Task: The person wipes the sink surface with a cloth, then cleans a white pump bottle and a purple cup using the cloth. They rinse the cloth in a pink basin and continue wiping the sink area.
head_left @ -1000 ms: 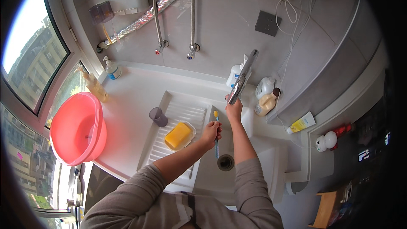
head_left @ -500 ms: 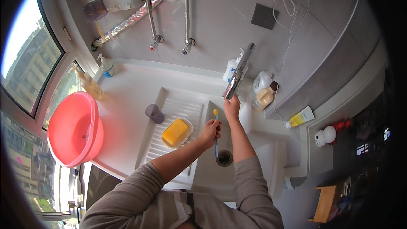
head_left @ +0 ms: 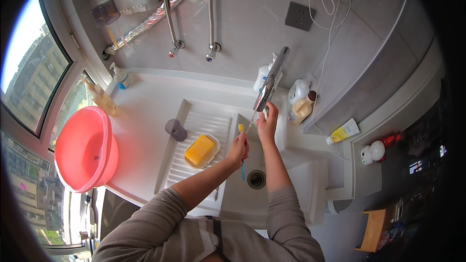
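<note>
My left hand [head_left: 238, 148] is closed around a toothbrush [head_left: 243, 171] over the sink. Its yellow head [head_left: 241, 128] points up above my fist, and the blue handle hangs below. At the lower end of the chrome tap [head_left: 270, 83], the fingers of my right hand [head_left: 267, 125] are bent and closed on a part of it, mostly hidden by the hand. A thin stream of water [head_left: 250, 122] falls from the tap between my hands, close to the brush head. Below lies the white sink basin [head_left: 242, 201] with its round drain [head_left: 256, 179].
Left of the sink, a yellow sponge-like block [head_left: 200, 150] in a white dish and a grey cup [head_left: 175, 130] stand on the ribbed drainboard [head_left: 167, 174]. A pink basin [head_left: 80, 150] leans farther left. Bottles [head_left: 302, 109] and a tube [head_left: 343, 131] line the right side.
Water now runs from the tap. My left hand has shifted slightly left with the toothbrush, whose head sits closer to the fist. My right hand's fingers have shifted at the tap's lower end.
</note>
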Tool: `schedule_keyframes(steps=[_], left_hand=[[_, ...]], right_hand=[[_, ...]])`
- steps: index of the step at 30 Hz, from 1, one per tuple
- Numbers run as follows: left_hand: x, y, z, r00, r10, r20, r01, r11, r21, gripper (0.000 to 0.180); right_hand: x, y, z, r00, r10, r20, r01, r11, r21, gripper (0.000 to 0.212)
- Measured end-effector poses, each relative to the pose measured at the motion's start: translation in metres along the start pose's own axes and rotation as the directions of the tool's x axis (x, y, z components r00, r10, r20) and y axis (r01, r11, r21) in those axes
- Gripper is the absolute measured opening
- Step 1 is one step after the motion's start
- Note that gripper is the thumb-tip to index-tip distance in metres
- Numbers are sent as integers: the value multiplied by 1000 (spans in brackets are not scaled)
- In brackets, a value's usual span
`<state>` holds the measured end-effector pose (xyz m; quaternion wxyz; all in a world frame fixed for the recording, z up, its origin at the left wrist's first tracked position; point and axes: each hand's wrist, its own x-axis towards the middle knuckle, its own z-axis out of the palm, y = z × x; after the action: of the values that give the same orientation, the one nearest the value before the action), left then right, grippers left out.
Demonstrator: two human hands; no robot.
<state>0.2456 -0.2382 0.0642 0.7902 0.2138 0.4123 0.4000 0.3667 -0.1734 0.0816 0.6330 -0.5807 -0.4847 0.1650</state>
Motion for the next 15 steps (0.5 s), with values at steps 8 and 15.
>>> schedule_keyframes(steps=[8, 15], left_hand=[[27, -8, 8, 947, 301, -112, -280, 945, 167, 41], [24, 13, 24, 995, -16, -94, 6, 994, -107, 36]], right_hand=[[-134, -54, -44, 676, 653, 341, -720, 683, 120, 20], [-162, -51, -66, 961, 100, 256, 4, 926, -377, 17]])
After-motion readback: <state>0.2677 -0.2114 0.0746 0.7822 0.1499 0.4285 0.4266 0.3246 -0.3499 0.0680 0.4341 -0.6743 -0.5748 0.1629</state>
